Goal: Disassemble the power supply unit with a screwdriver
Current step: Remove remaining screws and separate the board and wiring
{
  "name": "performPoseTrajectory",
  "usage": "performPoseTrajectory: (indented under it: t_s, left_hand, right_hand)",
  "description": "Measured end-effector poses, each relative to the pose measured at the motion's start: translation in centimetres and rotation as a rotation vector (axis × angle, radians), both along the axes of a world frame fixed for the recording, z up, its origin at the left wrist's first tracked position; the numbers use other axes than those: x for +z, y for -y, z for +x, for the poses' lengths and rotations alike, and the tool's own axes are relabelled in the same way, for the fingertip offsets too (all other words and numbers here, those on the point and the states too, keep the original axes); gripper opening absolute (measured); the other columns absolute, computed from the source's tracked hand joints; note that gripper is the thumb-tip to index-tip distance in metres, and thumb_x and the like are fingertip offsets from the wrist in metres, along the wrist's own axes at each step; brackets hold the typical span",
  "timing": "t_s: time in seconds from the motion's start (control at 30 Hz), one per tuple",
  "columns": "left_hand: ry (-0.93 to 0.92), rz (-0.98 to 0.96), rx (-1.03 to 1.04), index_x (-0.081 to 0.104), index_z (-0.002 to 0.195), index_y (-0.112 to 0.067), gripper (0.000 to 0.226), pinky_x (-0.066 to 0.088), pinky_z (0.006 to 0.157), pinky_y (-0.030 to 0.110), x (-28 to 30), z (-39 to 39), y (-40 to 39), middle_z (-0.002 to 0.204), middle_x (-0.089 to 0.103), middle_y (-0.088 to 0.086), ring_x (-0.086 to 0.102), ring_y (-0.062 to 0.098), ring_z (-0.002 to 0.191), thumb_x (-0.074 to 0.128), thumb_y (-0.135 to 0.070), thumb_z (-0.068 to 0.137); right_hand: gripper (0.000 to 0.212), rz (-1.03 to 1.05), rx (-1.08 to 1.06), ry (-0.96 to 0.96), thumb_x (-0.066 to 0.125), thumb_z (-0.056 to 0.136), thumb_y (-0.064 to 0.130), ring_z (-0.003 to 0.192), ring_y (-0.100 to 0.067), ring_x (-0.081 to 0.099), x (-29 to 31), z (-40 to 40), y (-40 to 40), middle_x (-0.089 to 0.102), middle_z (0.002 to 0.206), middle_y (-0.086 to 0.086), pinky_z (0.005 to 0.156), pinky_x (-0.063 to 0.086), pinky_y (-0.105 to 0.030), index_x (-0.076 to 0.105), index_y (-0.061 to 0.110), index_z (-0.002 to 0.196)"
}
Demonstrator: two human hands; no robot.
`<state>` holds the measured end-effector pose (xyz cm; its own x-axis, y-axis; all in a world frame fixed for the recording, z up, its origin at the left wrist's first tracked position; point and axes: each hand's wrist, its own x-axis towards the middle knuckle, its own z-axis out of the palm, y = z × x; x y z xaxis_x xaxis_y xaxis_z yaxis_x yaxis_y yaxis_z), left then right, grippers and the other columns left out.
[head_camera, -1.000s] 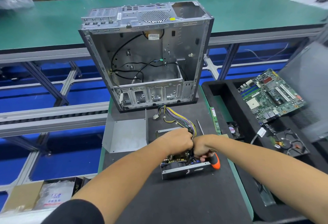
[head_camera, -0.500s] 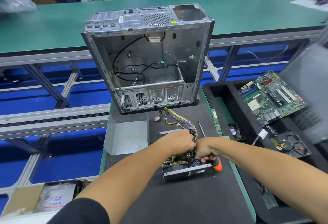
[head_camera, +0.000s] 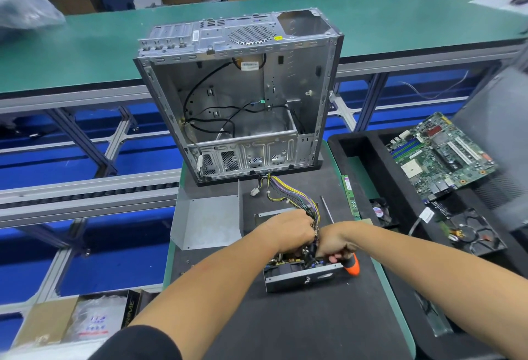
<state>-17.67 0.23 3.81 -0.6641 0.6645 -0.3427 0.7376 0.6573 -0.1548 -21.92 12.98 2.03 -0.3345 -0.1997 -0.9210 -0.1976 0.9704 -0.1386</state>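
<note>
Both hands are deep in the work at the centre of the black mat (head_camera: 300, 331). The power supply unit (head_camera: 303, 274) lies open just below them, cover off, fan and circuit board showing over its front wall. The right hand (head_camera: 333, 242) is curled round the screwdriver (head_camera: 351, 265); only the orange-and-black handle shows, sticking out toward four o'clock, and the tip is hidden inside the unit. The left hand (head_camera: 288, 229) sits at nine o'clock of the right, touching it, fingers bent down onto the unit's top; whether it grips the wire bundle (head_camera: 294, 194) or just braces the casing, I cannot tell.

That bundle trails from the hands up toward twelve o'clock, ending near the empty computer case (head_camera: 240, 97). A bent metal cover panel (head_camera: 208, 219) lies at nine o'clock, a loose screwdriver shaft (head_camera: 327, 208) and a RAM stick (head_camera: 350, 197) at one o'clock, the motherboard (head_camera: 440, 154) at two.

This looks like an internal screw being worked, probably one holding the board. The next move calls for steady downward pressure, wires held clear, and the casing pinned so it doesn't slide.
</note>
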Motion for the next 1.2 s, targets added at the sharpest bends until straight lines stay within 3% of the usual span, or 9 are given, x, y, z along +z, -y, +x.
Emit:
performPoseTrajectory:
  t_s: [0.17,0.27,0.4,0.53,0.67,0.73,0.83,1.0,1.2]
  left_hand:
    - [0.006,-0.005,0.008,0.068,0.088,-0.004,0.017,0.04,0.076,0.039,0.0,-0.1,0.0,0.092,0.067,0.013,0.06,0.033,0.091,0.051,-0.005,0.086]
    - [0.017,-0.016,0.007,0.068,0.085,-0.004,0.015,0.043,0.075,0.04,0.1,-0.2,0.1,0.09,0.066,0.013,0.06,0.033,0.089,0.053,-0.005,0.085]
    - [0.04,-0.022,0.015,0.068,0.082,-0.004,0.015,0.045,0.077,0.041,0.1,-0.2,0.0,0.088,0.065,0.014,0.059,0.034,0.088,0.053,-0.003,0.083]
    - [0.034,0.007,0.026,0.068,0.082,-0.004,0.017,0.044,0.076,0.041,0.0,-0.2,0.0,0.089,0.066,0.014,0.06,0.034,0.088,0.051,-0.003,0.084]
    - [0.029,0.0,0.015,0.068,0.083,-0.005,0.016,0.044,0.077,0.041,-0.1,-0.3,0.0,0.089,0.066,0.013,0.059,0.033,0.089,0.052,-0.005,0.084]
    - [0.026,0.0,0.015,0.068,0.083,-0.006,0.016,0.043,0.075,0.04,-0.2,-0.3,0.0,0.089,0.065,0.012,0.059,0.033,0.089,0.052,-0.004,0.084]
    - [0.018,-0.001,0.013,0.068,0.084,-0.006,0.017,0.039,0.072,0.039,-0.3,-0.3,0.1,0.088,0.064,0.011,0.058,0.033,0.088,0.051,-0.004,0.084]
    - [0.038,0.013,0.001,0.067,0.081,-0.003,0.016,0.042,0.075,0.041,-0.4,-0.4,0.2,0.084,0.065,0.013,0.058,0.034,0.088,0.052,-0.002,0.084]
    - [0.022,0.037,0.014,0.069,0.085,-0.004,0.016,0.038,0.072,0.038,-0.2,-0.3,0.0,0.09,0.066,0.013,0.059,0.033,0.089,0.053,-0.007,0.086]
  right_hand:
    - [0.018,-0.037,0.022,0.049,0.043,0.097,0.007,0.039,-0.007,0.054,0.5,-0.1,-0.1,0.058,0.063,-0.003,0.04,0.043,-0.014,0.055,0.013,0.085]
    - [0.018,0.004,0.038,0.075,0.036,0.099,0.001,0.036,-0.007,0.055,0.3,-0.3,0.3,0.059,0.058,-0.005,0.038,0.043,-0.013,0.052,0.008,0.096]
    - [0.021,0.026,0.012,0.059,0.032,0.098,-0.006,0.055,-0.009,0.053,-0.7,-0.6,0.7,0.049,0.081,-0.005,0.04,0.042,-0.01,0.048,0.007,0.104]
    - [0.028,0.085,0.028,0.011,0.029,0.099,-0.003,0.028,-0.004,0.047,-0.9,-0.1,1.2,0.045,0.074,-0.006,0.034,0.038,-0.009,0.042,0.006,0.076]
    - [0.028,0.089,-0.028,0.007,0.028,0.099,0.0,0.03,-0.002,0.044,-0.8,0.0,1.3,0.048,0.071,-0.002,0.031,0.032,-0.009,0.042,0.01,0.077]
    - [0.029,0.089,-0.05,0.015,0.026,0.099,0.001,0.03,-0.001,0.042,-0.8,0.2,1.2,0.053,0.057,0.0,0.031,0.029,-0.009,0.041,0.011,0.075]
    - [0.036,0.06,-0.053,0.029,0.024,0.098,0.0,0.024,-0.001,0.037,-0.6,0.7,0.9,0.043,0.031,0.006,0.03,0.025,-0.009,0.038,0.011,0.068]
    - [0.028,-0.102,-0.026,-0.092,0.032,0.089,-0.004,0.026,-0.006,0.031,-1.2,0.7,0.1,0.039,0.046,-0.003,0.036,0.023,-0.008,0.041,0.014,0.069]
    - [0.03,-0.18,-0.041,-0.092,0.043,0.09,0.003,0.031,-0.006,0.035,-0.9,0.6,-0.5,0.041,0.036,0.004,0.034,0.023,-0.008,0.041,0.015,0.062]
